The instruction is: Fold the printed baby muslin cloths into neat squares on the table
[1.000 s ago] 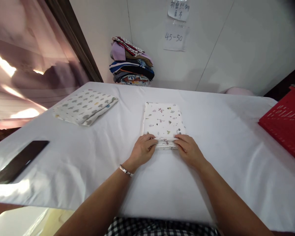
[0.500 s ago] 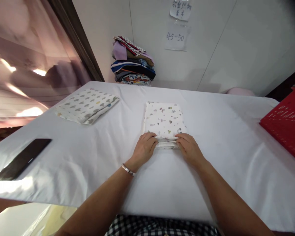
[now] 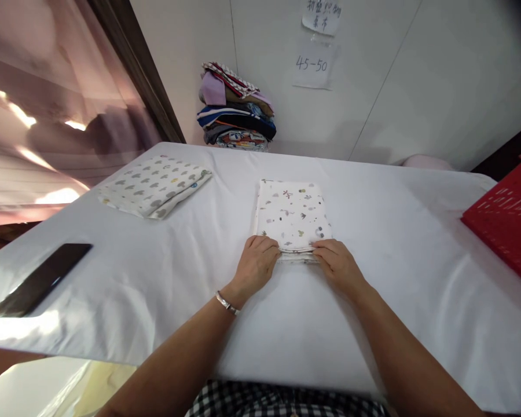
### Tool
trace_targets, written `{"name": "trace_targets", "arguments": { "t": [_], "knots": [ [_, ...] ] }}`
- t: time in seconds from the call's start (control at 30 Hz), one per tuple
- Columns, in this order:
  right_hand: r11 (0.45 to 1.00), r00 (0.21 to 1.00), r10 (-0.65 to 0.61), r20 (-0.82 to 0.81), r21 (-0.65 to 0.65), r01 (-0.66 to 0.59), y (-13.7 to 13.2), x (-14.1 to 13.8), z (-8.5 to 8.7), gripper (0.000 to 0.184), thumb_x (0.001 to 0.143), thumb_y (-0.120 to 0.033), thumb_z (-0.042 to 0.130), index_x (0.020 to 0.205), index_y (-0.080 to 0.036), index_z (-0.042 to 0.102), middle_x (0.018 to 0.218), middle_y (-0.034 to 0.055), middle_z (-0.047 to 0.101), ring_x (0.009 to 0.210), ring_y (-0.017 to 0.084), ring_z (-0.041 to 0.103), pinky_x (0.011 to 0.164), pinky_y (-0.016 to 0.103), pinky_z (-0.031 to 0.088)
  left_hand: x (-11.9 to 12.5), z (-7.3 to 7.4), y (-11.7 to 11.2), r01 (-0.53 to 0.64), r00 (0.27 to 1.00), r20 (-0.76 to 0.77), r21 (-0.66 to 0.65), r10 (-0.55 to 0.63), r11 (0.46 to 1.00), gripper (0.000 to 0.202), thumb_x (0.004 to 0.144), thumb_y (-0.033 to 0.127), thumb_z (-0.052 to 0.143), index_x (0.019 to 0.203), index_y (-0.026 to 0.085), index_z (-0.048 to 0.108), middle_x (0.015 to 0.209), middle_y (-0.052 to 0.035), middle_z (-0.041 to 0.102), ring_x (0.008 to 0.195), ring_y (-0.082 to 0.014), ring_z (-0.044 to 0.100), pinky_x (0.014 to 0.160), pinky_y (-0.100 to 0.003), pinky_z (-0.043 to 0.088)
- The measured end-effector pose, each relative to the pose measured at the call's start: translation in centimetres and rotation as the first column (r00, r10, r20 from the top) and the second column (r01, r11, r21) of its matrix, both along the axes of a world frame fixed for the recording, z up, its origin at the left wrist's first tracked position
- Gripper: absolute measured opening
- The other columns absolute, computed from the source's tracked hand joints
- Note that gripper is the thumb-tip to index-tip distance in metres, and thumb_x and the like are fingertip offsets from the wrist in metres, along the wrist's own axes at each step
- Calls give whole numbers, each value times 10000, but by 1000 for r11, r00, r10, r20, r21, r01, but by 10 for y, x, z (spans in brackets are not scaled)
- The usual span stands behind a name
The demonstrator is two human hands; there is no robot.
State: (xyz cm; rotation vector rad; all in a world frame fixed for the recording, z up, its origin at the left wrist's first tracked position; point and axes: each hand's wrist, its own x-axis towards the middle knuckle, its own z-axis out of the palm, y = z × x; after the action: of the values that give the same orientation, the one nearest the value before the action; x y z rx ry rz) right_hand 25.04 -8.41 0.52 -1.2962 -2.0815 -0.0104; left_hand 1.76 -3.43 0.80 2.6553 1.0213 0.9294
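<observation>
A folded white cloth with small printed figures [image 3: 292, 214] lies at the middle of the white-covered table [image 3: 395, 243]. My left hand [image 3: 256, 266] pinches its near edge at the left corner, fingers curled round the layers. My right hand [image 3: 336, 265] grips the same near edge at the right corner, fingers closed on the fabric. A thin bracelet sits on my left wrist.
A second folded cloth with heart prints [image 3: 154, 186] lies at the back left. A dark phone [image 3: 39, 279] rests near the left edge. A stack of folded clothes [image 3: 237, 119] stands against the wall. A red crate [image 3: 507, 220] sits at the right edge.
Both hands stay on the cloth's near edge; the fingers have closed a little tighter on the layers. The view has shifted slightly.
</observation>
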Motion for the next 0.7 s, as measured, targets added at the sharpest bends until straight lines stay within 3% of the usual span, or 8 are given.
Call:
{"name": "trace_targets", "arguments": {
  "t": [0.23,0.37,0.7],
  "knots": [
    [995,999,-5,34,-104,8,-3,1,3,243,903,-208,417,1090,-243,567,991,54,648,927,213,578,794,396,460,0,-4,1,9,1000,3,-32,-9,999,157,885,179,423,813,189,562,822,-28,615,839,-164,525,829,-365,386],
    [991,997,44,69,-128,-35,-3,1,5,230,874,-245,482,1081,-245,583,1046,64,626,975,228,558,818,416,450,0,-3,1,-2,1000,-1,-30,2,1000,129,878,174,427,850,190,552,774,-23,606,793,-165,534,808,-359,390],
    [995,998,2,55,-95,4,1,1,-2,247,906,-234,424,1061,-227,616,1025,72,631,955,218,561,801,406,461,1,-8,1,56,998,21,0,-56,998,190,868,181,471,1034,205,561,964,-38,638,914,-169,539,842,-353,394]
  ]
}}
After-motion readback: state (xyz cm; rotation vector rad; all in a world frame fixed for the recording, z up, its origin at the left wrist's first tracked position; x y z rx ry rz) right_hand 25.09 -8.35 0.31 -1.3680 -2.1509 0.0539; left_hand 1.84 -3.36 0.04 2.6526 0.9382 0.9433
